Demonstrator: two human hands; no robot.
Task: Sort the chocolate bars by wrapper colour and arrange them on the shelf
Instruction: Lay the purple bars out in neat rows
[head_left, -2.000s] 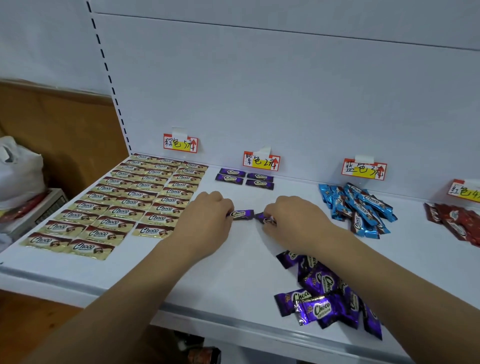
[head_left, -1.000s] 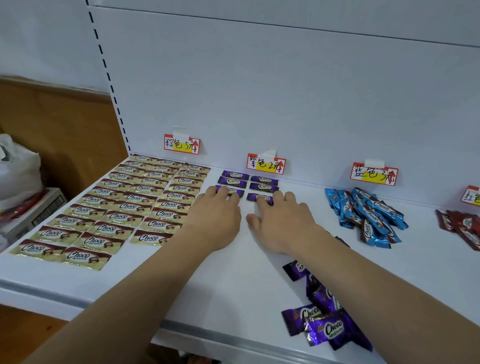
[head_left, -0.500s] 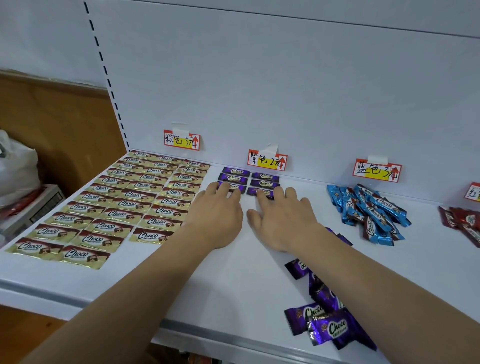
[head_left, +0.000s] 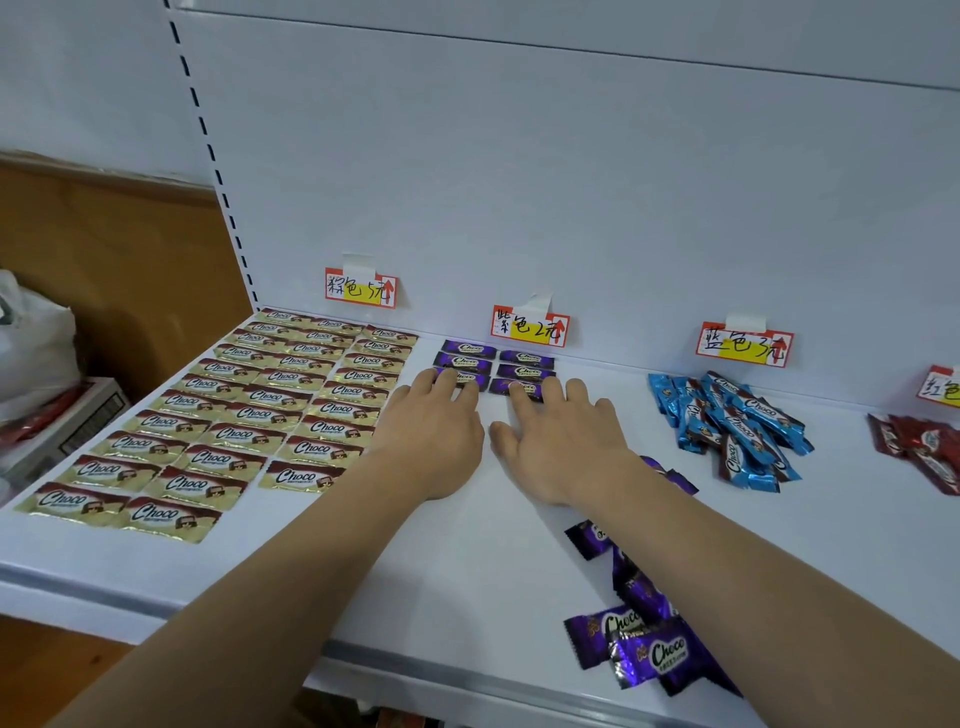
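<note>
Loose purple bars (head_left: 647, 652) heaped lower right on shelf (head_left: 457, 566). Mid-frame, left hand (head_left: 434, 434) and right hand (head_left: 563, 441) lie flat, fingers straight, pressing front row of sorted purple bars (head_left: 493, 364) (gold bars (head_left: 234, 415) left, blue pile (head_left: 727, 426) right).

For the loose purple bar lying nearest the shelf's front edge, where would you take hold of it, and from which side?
I would probably pinch the purple bar across its puffed middle, coming from above and the front edge. It lies label-up on top of the purple pile, its crimped ends thin and slippery, and the right forearm crosses just behind it. Both hands now press the back rows.
</note>
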